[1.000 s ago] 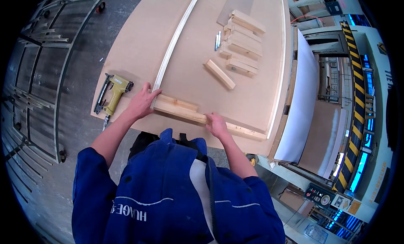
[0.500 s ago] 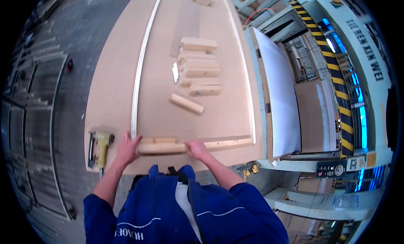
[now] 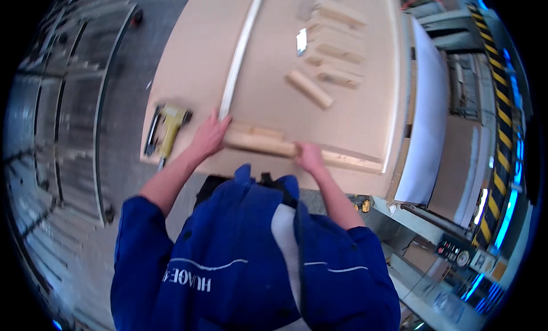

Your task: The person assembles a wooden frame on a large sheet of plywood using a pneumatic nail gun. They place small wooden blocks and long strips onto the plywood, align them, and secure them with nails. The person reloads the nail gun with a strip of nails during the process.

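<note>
At the near end of a large brown board [image 3: 188, 79], a short wooden block [image 3: 257, 143] lies along a wooden end strip [image 3: 357, 162]. My left hand [image 3: 210, 138] grips the block's left end, at the corner where a long pale side strip [image 3: 242, 51] meets it. With fingers closed, my right hand [image 3: 309, 157] holds the block's right end against the end strip. A thinner wooden piece [image 3: 265, 131] lies along the block's far side. Left of my left hand, a yellow-green staple gun [image 3: 170, 130] rests on the board.
Several wooden blocks [image 3: 339, 45] lie grouped farther up the board, with one loose block [image 3: 310, 89] nearer. Another pale strip [image 3: 394, 85] runs along the right side. Right of it stand a white sheet [image 3: 423, 119] and a machine with a striped bar [image 3: 502, 114]. A metal rack [image 3: 103, 114] stands left.
The whole view has turned and shifted, so the board appears higher and farther right. Both hands keep their hold at nearly the same places on the block.
</note>
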Motion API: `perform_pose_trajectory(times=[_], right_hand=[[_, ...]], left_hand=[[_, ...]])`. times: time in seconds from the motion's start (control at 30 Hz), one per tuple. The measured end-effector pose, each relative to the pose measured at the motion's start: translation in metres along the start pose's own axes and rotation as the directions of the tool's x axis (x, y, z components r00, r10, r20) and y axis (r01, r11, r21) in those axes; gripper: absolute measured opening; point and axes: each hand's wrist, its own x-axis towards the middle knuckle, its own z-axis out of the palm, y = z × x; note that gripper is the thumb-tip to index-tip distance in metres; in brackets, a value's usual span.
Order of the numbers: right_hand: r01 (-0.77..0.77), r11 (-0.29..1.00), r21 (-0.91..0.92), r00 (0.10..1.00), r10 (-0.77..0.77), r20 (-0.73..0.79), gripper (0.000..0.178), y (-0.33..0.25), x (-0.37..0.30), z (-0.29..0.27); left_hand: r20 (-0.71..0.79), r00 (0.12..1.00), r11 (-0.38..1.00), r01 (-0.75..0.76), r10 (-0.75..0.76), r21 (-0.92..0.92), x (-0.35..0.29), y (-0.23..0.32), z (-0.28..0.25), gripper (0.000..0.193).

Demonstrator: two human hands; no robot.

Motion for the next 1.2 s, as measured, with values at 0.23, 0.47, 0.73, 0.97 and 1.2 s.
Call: perform_pose_trajectory(times=[0.23,0.47,0.73,0.97,1.2], right_hand=[[0.067,0.997,0.031,0.998,-0.067,-0.017,0.049,-0.011,-0.003,-0.014],[0.161,0.986,-0.049,0.980,-0.166,-0.114,0.100,-0.069,-0.001,-0.017],[0.468,0.882,-0.051,0.879,-0.471,-0.077,0.100,-0.181,0.076,0.028],[0.490,0.869,-0.070,0.861,-0.495,-0.115,0.092,-0.185,0.082,0.045],[0.499,0.865,-0.042,0.849,-0.498,-0.178,0.091,-0.182,0.080,0.044]], left_hand=[[-0.023,0.999,0.999,-0.041,0.041,0.024,-0.004,0.001,-0.009,0.077],[-0.215,0.958,0.958,0.131,-0.188,-0.254,-0.037,-0.001,-0.037,0.083],[-0.384,0.729,0.824,0.505,-0.567,-0.257,-0.069,-0.087,-0.012,0.079],[-0.202,0.743,0.750,0.540,-0.638,-0.382,-0.081,-0.065,-0.048,0.051],[-0.187,0.771,0.653,0.353,-0.609,-0.670,-0.122,0.018,-0.015,0.034]])
